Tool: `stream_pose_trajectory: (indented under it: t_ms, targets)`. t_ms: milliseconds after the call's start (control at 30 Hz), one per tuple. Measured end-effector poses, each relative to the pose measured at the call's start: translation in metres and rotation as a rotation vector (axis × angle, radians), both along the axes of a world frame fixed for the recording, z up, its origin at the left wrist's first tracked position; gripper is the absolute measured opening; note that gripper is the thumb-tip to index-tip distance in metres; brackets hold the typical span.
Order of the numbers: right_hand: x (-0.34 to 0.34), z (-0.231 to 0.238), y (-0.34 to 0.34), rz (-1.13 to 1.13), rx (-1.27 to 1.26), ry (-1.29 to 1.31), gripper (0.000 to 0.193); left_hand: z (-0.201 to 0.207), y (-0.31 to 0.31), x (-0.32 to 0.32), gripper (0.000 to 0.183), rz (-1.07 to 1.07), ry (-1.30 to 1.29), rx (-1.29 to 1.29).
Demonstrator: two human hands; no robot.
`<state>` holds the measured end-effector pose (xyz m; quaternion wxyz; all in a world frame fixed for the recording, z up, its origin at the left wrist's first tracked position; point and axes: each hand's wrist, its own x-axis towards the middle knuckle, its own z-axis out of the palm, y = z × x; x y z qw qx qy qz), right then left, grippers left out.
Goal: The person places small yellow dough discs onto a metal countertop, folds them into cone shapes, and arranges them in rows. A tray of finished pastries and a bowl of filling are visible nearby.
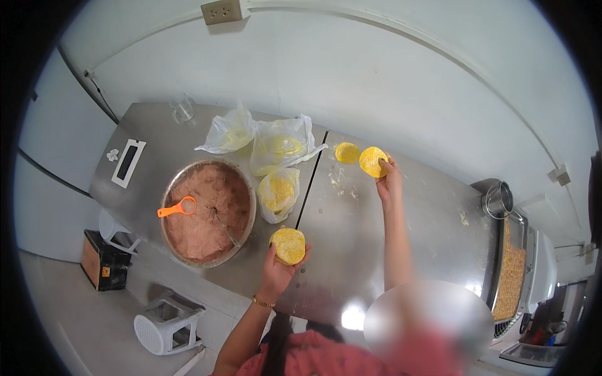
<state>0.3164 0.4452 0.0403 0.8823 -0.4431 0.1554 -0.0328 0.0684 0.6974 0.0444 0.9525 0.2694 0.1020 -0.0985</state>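
In my left hand [279,274], fingers curled round the edge, is a stack of yellow round wrappers [288,245] over the near edge of the steel table. My right hand [390,180] reaches far forward and pinches a single yellow wrapper [372,161] by its right edge. Just left of it another wrapper [346,153] lies flat on the table amid white flour smudges. Beyond my left hand rests a plastic bag of yellow rounds [277,194]. A big steel bowl [164,227] of pinkish ground mixture stands to the left, with an orange scoop [177,207] in it.
Two more plastic bags [282,149] sit at the back beside the bowl. A glass mug [182,110] and a white-framed dark panel [129,163] are at far left. A metal pot [498,199] and a tray of brown pieces [509,276] stand right; white stool [164,326] below.
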Motion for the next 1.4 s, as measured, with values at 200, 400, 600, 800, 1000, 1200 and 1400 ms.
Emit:
stream_pose_trajectory:
  t_ms: [200,400,600,800,1000,1200,1400]
  targets:
    - [0.026,-0.081,-0.023,0.004,-1.470,-0.212,0.040,-0.003,-0.009,-0.007,0.056,0.042,0.042,0.016]
    - [0.030,-0.104,-0.026,0.082,-1.653,-0.228,0.031,0.002,-0.020,-0.008,0.057,0.018,0.027,-0.012]
    - [0.037,-0.107,-0.031,0.080,-1.655,-0.260,0.033,0.011,-0.030,-0.008,0.058,-0.021,0.017,0.019]
    - [0.030,-0.069,-0.001,0.192,-1.726,-0.443,0.035,0.010,-0.029,-0.016,0.059,-0.024,0.034,0.044]
    - [0.046,-0.082,0.009,0.361,-1.777,-0.506,0.031,0.005,-0.026,-0.025,0.059,-0.020,0.021,0.064]
    - [0.040,-0.090,-0.001,-0.032,-1.680,-0.316,0.030,0.006,-0.020,-0.032,0.059,0.004,0.029,0.047]
    - [0.042,-0.094,-0.011,-0.055,-1.665,-0.328,0.027,0.007,-0.017,-0.033,0.058,-0.006,0.028,0.048]
